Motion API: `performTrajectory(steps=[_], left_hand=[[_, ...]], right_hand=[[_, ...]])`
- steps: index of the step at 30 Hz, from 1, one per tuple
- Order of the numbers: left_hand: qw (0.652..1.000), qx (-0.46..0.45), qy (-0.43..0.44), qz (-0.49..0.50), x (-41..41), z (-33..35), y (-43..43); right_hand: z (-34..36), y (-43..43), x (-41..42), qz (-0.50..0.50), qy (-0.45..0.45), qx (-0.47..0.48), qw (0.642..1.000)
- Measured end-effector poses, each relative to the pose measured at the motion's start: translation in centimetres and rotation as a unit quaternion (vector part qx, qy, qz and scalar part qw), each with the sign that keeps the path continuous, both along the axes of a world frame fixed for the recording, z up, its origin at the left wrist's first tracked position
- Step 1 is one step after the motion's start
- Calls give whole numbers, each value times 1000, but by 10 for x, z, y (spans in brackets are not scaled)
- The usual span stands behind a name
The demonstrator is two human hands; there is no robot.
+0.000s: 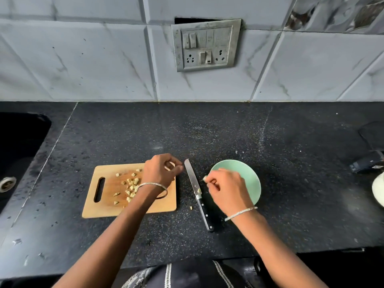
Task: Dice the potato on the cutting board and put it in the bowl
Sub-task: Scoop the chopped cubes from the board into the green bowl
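Cutting board lies on the black counter at 7 o'clock of frame, handle slot on its 9 o'clock side. Diced potato is scattered mid-board, none visible in the bowl. Left hand sits over the board's 2 o'clock corner, fingers curled round a pale potato chunk, partly hidden. Knife lies flat on the counter between board and bowl, tip to 11 o'clock, black handle to 5 o'clock, with a small scrap stuck on the blade. Mint green bowl is at 4 o'clock of frame. Right hand is over the bowl's 9 o'clock rim, fingertips pinching a potato bit. One stray cube is on the counter by the board's 4 o'clock corner. Bangle on each wrist. Sink at 9 o'clock, switch plate at 12.
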State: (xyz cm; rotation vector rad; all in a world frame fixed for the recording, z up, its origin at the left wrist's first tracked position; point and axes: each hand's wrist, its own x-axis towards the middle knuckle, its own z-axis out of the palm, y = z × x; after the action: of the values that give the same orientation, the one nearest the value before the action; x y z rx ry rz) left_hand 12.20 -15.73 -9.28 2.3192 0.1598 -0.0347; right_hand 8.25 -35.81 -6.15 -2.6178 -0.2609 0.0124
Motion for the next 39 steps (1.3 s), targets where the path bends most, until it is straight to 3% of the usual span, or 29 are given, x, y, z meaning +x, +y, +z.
performTrajectory(steps=[4,8,14,27,32,37,39], left_hand=[[999,-18,29,34,-17,-9,36],[998,-34,38,45,-29,-14,60],[997,-29,40,55,-34,-17,94],[995,-40,75,61,-36,-26,163],[996,-18,69,54,-37,-28,184],[993,45,110,7,-43,-31,196],[988,67,136,-21,-48,-33,195]], right_hand=[[-28,36,-10,52,38,-107,992],[-37,62,-11,37,53,-231,971],[-49,80,-5,-10,60,-273,960],[-53,103,9,-110,42,-258,959],[-51,111,12,-148,11,-149,978],[-46,145,9,-85,107,-18,990],[-51,159,7,-59,128,-20,990]])
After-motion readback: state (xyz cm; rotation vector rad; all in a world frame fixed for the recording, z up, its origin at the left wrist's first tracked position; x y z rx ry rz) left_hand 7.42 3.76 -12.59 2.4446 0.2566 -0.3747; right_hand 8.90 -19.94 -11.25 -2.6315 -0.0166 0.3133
